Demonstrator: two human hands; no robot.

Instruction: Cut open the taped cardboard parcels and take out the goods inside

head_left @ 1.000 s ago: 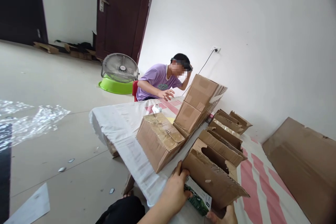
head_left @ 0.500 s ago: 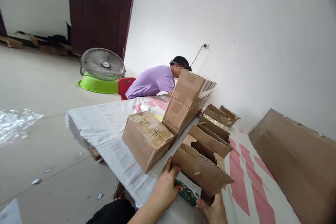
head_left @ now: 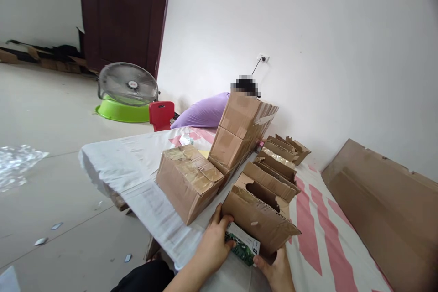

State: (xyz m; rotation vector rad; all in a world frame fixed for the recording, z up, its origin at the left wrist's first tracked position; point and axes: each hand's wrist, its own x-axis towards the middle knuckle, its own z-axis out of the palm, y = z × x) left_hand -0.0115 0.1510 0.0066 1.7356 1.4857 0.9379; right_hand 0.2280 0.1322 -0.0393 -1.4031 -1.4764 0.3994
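A small green-and-white printed box (head_left: 242, 242) is tilted against the front of an open cardboard box (head_left: 258, 216). My left hand (head_left: 215, 239) is closed at the small box's left end, its thumb across the green face and its fingers up by the cardboard's left edge. At the other end, my right hand (head_left: 276, 270) has its thumb against the small box's lower right corner. Its other fingers are partly hidden beside the cardboard. Left of these stands a taped, closed cardboard box (head_left: 188, 182).
More open cardboard boxes (head_left: 278, 159) line up behind, beside a tall carton stack (head_left: 236, 130). Across the cloth-covered table (head_left: 137, 159) a person in a purple top (head_left: 205, 112) bends down. A fan (head_left: 128, 83), red chair (head_left: 161, 115) and large cardboard sheet (head_left: 383, 210) stand around.
The person in purple has leaned further down behind the carton stack, uncovering more of the red chair. The view has shifted slightly; my hands keep nearly the same hold.
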